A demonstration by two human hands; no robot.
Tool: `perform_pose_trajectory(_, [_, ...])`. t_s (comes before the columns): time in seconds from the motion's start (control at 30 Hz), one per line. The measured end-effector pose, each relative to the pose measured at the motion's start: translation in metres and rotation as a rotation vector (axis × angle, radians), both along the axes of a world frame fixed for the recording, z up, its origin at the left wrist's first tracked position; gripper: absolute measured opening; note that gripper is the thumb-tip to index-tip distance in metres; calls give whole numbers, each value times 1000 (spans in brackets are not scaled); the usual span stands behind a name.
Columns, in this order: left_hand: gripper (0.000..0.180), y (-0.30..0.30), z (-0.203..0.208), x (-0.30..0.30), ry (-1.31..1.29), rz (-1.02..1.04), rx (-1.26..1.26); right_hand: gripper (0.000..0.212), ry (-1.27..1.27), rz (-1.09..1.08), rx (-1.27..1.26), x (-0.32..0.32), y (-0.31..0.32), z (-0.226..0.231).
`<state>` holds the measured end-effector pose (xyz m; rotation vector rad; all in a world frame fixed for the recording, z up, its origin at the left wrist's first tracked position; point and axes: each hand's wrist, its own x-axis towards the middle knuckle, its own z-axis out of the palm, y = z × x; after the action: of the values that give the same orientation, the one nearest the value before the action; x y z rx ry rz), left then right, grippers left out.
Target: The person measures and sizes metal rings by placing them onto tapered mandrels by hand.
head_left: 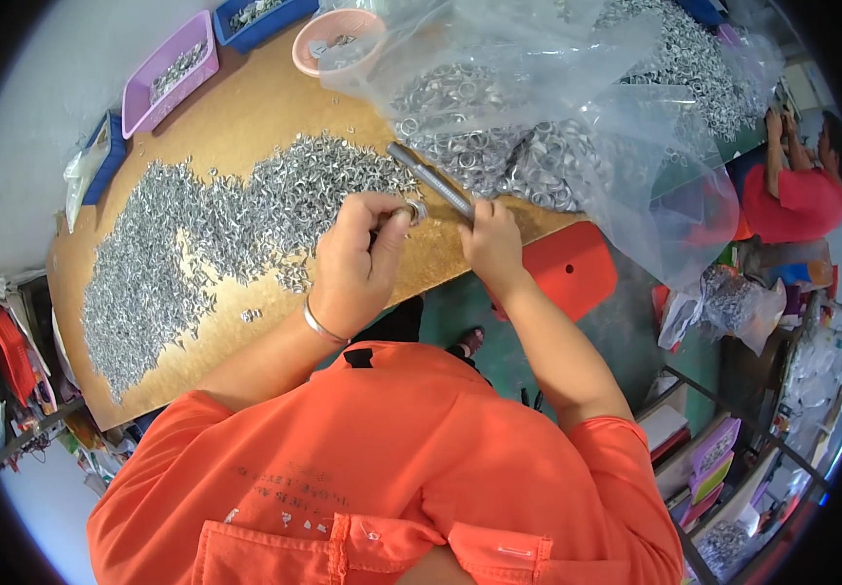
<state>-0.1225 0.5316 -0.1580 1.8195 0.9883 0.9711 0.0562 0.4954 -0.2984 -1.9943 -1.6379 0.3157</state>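
The table, a tan board with a smooth, worn top, is the largest thing. The person's orange cloth shirt stands at the table's near edge; faint dark print on it is too blurred to read. Over the table's right part spread clear, crinkled plastic bags, with masses of shiny metal rings heaped in and under the film. A broad pile of small curved metal pieces covers the table's left and middle. Below the table's near edge, to the right, is a smooth red stool with a dark hole.

Along the table's far edge, a lilac basket and a blue tray hold metal pieces; a round peach bowl holds a few more.

Above the table's near edge, right of its middle, the right hand has its fingers closed round the near end of a grey metal rod, which slants over the table. Just left of the rod, the left hand pinches a small shiny ring between thumb and forefinger; whether it touches the rod cannot be told.
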Motion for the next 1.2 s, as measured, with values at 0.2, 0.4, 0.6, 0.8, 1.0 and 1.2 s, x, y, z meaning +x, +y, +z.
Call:
perform_pose_trajectory(0.2, [12,-3,0,5,98,-22,-52,26,-127,3,-113,0,10,-20])
perform_pose_trajectory(0.4, [10,4,-5,4,93,-40,-8,28,632,3,-289,17,-64,16])
perform_pose_trajectory(0.6, [11,4,-7,8,82,-159,138,39,750,-186,-170,11,-121,33])
perform_pose_trajectory(0.8, [11,0,-10,8,152,-140,208,49,705,-51,-43,13,-111,105])
perform_pose_trajectory(1.0, [10,-2,-9,12,130,-140,220,44,439,68,-259,5,-124,119])
perform_pose_trajectory(1.2, [9,-4,-8,15,117,-116,204,44,465,-27,46,-1,-135,122])
